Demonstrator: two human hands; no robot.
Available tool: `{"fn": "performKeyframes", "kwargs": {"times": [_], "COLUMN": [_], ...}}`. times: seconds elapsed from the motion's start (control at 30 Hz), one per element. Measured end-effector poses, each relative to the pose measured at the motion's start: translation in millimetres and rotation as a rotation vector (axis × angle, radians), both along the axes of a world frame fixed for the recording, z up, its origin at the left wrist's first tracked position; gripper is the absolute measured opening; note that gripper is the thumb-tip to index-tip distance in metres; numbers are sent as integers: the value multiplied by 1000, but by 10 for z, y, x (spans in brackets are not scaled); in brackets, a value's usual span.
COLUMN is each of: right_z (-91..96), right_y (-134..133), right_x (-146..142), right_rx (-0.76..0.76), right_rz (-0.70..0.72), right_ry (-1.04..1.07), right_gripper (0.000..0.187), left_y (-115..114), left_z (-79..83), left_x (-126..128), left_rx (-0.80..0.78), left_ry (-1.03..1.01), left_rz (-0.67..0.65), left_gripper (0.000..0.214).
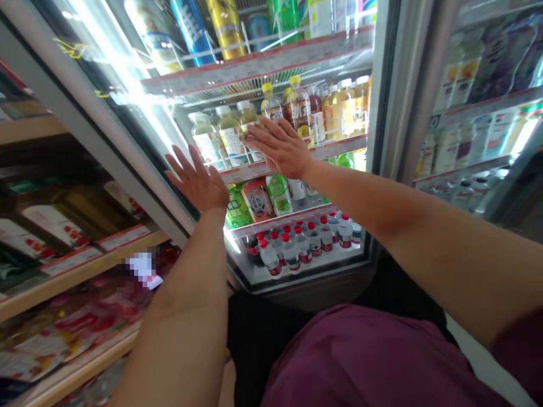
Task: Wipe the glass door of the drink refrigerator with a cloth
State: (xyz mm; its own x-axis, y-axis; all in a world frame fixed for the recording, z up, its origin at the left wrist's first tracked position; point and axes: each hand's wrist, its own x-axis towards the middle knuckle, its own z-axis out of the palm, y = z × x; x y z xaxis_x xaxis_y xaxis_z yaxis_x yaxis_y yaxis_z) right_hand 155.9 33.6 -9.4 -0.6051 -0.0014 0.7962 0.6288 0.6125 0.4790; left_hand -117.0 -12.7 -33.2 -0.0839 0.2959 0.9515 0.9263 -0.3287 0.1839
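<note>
I face an open drinks fridge [384, 130] with several lit shelves. My left hand [199, 180] is raised in front of it, palm forward, fingers spread, holding nothing. My right hand [278, 147] reaches to the second shelf [339, 148], fingers flat and stretched against a pale bottle with a white cap [246, 120]. Beside it stand other pale bottles [204, 138] and yellow-capped tea bottles [299, 107]. Whether the hand grips the bottle or only rests on it does not show.
Green and red cartons [257, 199] stand on the shelf below, red-capped water bottles [303, 244] on the bottom. Cans [227, 25] fill the top shelf. The open glass door [97, 113] swings left before wooden shelves [76, 265]. A closed fridge [479, 107] stands right.
</note>
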Motion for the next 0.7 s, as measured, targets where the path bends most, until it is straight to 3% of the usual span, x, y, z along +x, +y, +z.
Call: {"fn": "performKeyframes", "kwargs": {"times": [0.07, 0.13, 0.23, 0.33, 0.43, 0.6, 0.7], "right_z": [-80, -108, -15, 91, 67, -40, -56], "right_y": [4, 11, 41, 75, 87, 63, 58], "right_x": [-9, 30, 129, 187, 194, 227, 225], "right_rx": [-2, -12, -22, 2, 47, 87, 84], "right_rz": [12, 45, 57, 50, 47, 72, 72], "right_ry": [-8, -152, -310, -178, -28, -365, -349], "right_gripper": [79, 75, 69, 74, 78, 65, 66], "left_y": [-5, -10, -13, -11, -15, -32, -33], "left_z": [-1, 4, 9, 6, 6, 11, 6], "left_x": [2, 4, 1, -4, 1, 10, 1], "left_rx": [12, 3, -18, 0, -2, -23, -25], "left_ry": [4, -2, -13, 0, 11, 6, 11], "left_rz": [20, 41, 40, 27, 28, 55, 64], "left_gripper": [71, 71, 73, 73, 73, 72, 73]}}
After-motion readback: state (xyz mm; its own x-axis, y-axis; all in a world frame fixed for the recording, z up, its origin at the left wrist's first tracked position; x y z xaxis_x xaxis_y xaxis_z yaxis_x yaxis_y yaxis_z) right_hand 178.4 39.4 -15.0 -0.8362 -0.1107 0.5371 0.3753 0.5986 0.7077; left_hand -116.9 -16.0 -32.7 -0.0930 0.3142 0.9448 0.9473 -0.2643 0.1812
